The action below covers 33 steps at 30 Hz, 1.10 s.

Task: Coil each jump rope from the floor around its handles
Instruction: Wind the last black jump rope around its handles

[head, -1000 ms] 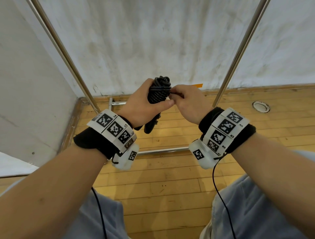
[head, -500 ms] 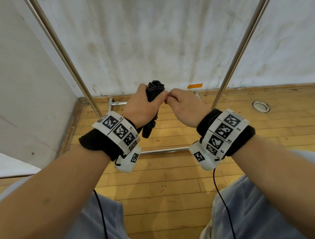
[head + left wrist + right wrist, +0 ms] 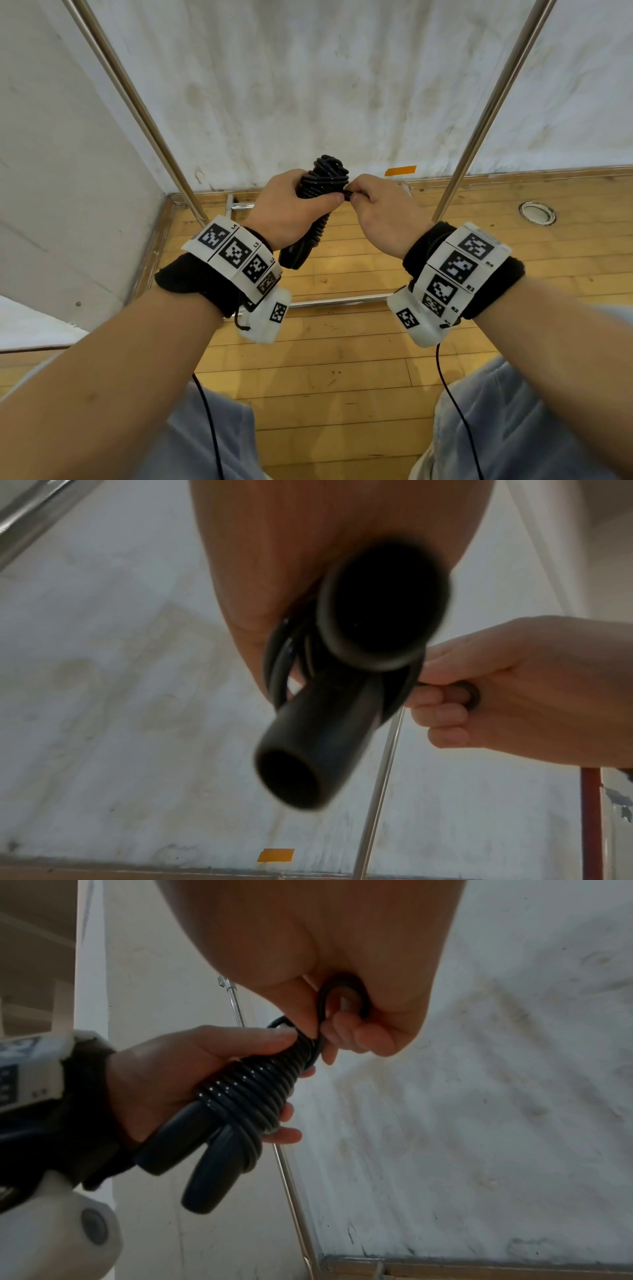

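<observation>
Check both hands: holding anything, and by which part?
Left hand grips the jump rope around its coiled middle, over both handles. Right hand pinches the last loop of cord.

Quick count: one black jump rope (image 3: pixel 323 178), wound up, with two handles (image 3: pixel 192 1161) sticking out the bottom side by side. Two hands on it, the left hand (image 3: pixel 291 209) and the right hand (image 3: pixel 380 212). Two wrist bands with printed tags (image 3: pixel 236 253), one per arm. Two slanted metal poles (image 3: pixel 137 102) behind, one orange tape strip (image 3: pixel 400 170) on the wall, one round floor fitting (image 3: pixel 536 212).
</observation>
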Motion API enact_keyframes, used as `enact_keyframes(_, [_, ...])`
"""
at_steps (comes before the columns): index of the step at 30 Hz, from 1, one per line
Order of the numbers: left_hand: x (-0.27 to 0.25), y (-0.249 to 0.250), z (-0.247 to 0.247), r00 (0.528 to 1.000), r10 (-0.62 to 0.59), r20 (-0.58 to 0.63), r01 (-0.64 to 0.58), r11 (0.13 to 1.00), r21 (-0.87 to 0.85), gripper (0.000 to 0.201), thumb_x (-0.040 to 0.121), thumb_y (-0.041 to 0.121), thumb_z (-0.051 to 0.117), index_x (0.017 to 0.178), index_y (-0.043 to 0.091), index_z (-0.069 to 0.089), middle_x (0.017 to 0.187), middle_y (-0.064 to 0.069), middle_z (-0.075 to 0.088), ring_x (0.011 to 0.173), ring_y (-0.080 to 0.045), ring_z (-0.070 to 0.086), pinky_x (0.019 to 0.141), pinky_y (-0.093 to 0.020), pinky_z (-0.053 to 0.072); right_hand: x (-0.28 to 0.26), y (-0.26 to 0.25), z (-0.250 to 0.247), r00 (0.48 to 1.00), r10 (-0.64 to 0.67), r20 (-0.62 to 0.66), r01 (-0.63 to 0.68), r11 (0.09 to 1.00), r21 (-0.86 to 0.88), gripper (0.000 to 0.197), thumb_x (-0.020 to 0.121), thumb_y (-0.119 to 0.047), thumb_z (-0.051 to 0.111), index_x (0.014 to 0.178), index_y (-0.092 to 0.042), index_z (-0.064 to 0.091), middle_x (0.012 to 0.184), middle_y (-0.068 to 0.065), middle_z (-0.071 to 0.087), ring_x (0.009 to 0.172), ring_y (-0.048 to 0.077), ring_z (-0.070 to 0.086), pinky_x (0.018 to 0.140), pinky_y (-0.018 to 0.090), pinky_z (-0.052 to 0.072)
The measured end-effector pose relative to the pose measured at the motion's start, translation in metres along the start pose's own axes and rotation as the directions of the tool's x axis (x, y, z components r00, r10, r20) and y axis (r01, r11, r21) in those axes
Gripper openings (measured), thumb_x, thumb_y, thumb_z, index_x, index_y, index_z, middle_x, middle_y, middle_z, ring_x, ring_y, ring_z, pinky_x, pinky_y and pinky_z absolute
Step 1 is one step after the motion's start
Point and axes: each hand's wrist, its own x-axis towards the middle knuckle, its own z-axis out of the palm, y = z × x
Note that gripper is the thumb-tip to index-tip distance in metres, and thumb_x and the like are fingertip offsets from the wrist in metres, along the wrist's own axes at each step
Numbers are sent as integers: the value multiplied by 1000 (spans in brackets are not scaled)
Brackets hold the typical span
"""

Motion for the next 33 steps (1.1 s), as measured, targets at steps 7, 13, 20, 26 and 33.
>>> enact_keyframes(7, [-7,3,5,1000,-2,20,2,999,48,30,88,28,66,98,14,42,79,-4,62,56,-1,62,46,-20,52,2,3,1,994,57,93,-50,996,-73,21,98,-24,40,106,-10,54,74,-7,51,63,7,47,51,20,32])
enact_keyframes(13, [-7,6,13,997,-80,19,79,996,47,33,92,30,60,114,19,39,89,-5,65,62,-13,65,52,-34,57,3,4,-5,994,104,30,-104,994,-17,24,89,-31,57,86,-9,65,66,2,59,55,10,52,46,21,35])
enact_keyframes(20, [-3,10,13,972,-156,176,187,966,-177,32,95,12,49,118,25,32,88,-10,55,73,-22,55,55,-36,53,2,3,-8,988,92,-126,-82,993,83,15,88,-19,59,77,-15,68,58,-5,59,47,8,52,50,19,41])
enact_keyframes(26, [-8,14,9,997,-81,8,81,975,-206,6,94,23,55,97,23,49,85,-6,64,66,-17,66,50,-29,54,-2,-1,-2,969,-41,-242,35,999,-26,19,91,-22,55,100,-15,70,83,-6,67,75,10,60,70,15,45])
enact_keyframes(33, [-7,11,11,995,-74,-72,69,995,-67,25,94,32,54,107,18,38,88,-4,62,64,-12,68,57,-34,56,-3,-4,-5,987,24,-161,-3,992,129,5,93,-18,52,97,-21,53,76,-6,67,66,6,66,64,20,53])
